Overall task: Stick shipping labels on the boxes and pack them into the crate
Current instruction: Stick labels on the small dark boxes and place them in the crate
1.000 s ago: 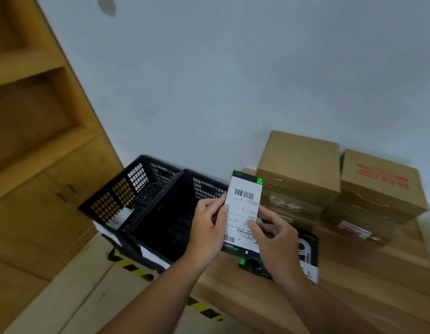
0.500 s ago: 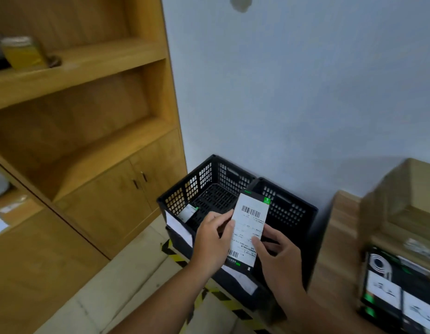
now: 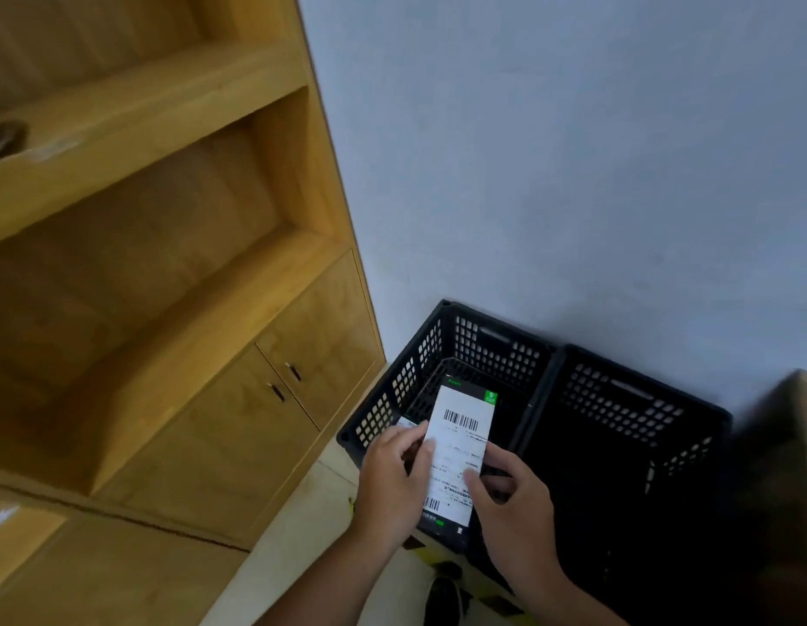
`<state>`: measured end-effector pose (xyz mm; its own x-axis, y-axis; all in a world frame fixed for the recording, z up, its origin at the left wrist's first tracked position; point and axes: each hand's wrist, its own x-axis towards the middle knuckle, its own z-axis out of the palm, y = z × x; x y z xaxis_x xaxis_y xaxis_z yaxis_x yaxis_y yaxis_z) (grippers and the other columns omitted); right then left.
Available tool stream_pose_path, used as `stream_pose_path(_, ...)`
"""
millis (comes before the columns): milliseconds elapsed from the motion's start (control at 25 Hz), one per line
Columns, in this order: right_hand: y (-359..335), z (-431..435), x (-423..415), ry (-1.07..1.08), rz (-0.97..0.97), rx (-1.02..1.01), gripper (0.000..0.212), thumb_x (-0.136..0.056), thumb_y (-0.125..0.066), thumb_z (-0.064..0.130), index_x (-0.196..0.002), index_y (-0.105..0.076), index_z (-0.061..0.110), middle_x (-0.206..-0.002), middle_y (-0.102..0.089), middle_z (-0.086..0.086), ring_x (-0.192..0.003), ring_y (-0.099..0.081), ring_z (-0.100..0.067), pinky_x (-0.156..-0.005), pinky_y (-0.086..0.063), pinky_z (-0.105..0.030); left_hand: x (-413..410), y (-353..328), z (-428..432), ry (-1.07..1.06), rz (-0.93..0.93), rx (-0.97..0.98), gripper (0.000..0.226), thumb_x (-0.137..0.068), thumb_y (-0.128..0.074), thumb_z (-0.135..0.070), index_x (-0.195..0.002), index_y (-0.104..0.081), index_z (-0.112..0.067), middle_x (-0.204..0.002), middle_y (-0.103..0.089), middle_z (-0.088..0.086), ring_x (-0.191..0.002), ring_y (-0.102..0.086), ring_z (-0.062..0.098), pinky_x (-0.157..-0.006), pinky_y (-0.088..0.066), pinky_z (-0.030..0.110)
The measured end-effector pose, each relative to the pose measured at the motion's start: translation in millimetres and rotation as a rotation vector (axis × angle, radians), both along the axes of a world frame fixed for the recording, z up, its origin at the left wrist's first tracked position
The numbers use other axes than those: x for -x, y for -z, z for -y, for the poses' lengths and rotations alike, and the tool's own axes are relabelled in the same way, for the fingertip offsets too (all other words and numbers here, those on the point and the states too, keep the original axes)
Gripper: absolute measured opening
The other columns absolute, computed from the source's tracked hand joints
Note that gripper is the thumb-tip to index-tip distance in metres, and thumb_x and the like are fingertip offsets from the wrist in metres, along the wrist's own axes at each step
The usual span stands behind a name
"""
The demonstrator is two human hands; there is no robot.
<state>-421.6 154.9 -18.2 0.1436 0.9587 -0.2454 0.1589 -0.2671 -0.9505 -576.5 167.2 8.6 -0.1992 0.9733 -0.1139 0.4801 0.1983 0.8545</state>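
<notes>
My left hand [image 3: 395, 483] and right hand [image 3: 514, 508] each pinch an edge of the barcoded shipping label [image 3: 458, 449], held over the left black perforated crate [image 3: 487, 354].

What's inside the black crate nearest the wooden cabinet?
In the crate, a scrap of white paper shows. The shipping label, held by the left hand and right hand, covers most of the floor, so the rest is hidden.
</notes>
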Motion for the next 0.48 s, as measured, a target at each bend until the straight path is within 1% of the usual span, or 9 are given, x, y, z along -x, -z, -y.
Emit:
stream_pose_path(80,22.4,-29.5,29.2,0.020,-0.008,0.048,0.036,-0.091,-0.072,0.015,-0.126,-0.066,0.025,-0.104,-0.073,0.013,-0.085,-0.071,0.002,-0.063,-0.060,-0.020,25.5,19.6,-35.5,0.023,0.000,0.075,0.034,-0.104,-0.051,-0.025,-0.135,-0.065,-0.024,-0.121,-0.060,-0.014,-0.112,-0.060,0.008,-0.090,-0.059,0.037)
stream_pose_path(160,36.1,-54.4,52.1,0.040,0.022,0.067,0.038,-0.092,-0.072,0.016,-0.128,-0.064,0.024,-0.109,-0.070,0.012,-0.089,-0.066,0.007,-0.061,-0.058,-0.015,46.8,34.4,-66.6,0.048,0.005,0.120,0.038,-0.103,-0.046,-0.014,-0.134,-0.065,-0.023,-0.122,-0.060,-0.012,-0.112,-0.061,0.009,-0.089,-0.059,0.036)
stream_pose_path(240,47.7,-77.0,68.7,0.067,0.081,0.087,0.039,-0.092,-0.072,0.017,-0.130,-0.062,0.023,-0.113,-0.067,0.012,-0.090,-0.065,0.006,-0.061,-0.056,-0.012,61.2,49.8,-93.2,0.065,0.037,0.173,0.041,-0.103,-0.042,-0.010,-0.134,-0.065,-0.023,-0.123,-0.060,-0.009,-0.109,-0.062,0.009,-0.085,-0.061,0.034)
stream_pose_path(280,53.8,-86.5,75.1,0.077,0.111,0.101,0.040,-0.092,-0.072,0.018,-0.131,-0.060,0.023,-0.114,-0.066,0.012,-0.090,-0.065,0.002,-0.063,-0.056,-0.012,66.8,58.6,-103.9,0.081,0.045,0.198,0.042,-0.103,-0.041,-0.011,-0.135,-0.064,-0.024,-0.124,-0.059,-0.009,-0.108,-0.062,0.008,-0.083,-0.062,0.033)
stream_pose_path(360,71.7,-103.7,86.5,0.094,0.160,0.147,0.041,-0.093,-0.072,0.019,-0.131,-0.058,0.025,-0.115,-0.065,0.011,-0.092,-0.065,-0.001,-0.065,-0.054,-0.011,76.7,83.0,-125.5,0.131,0.031,0.241,0.042,-0.103,-0.041,-0.013,-0.137,-0.063,-0.025,-0.127,-0.059,-0.009,-0.109,-0.062,0.008,-0.086,-0.061,0.034)
stream_pose_path(480,128.6,-131.4,110.4,0.135,0.196,0.248,0.042,-0.091,-0.074,0.018,-0.128,-0.056,0.027,-0.114,-0.064,0.011,-0.092,-0.064,-0.001,-0.068,-0.054,-0.012,89.5,146.8,-160.0,0.200,-0.047,0.334,0.041,-0.104,-0.040,-0.020,-0.141,-0.057,-0.024,-0.130,-0.056,-0.005,-0.113,-0.060,0.011,-0.091,-0.059,0.037)
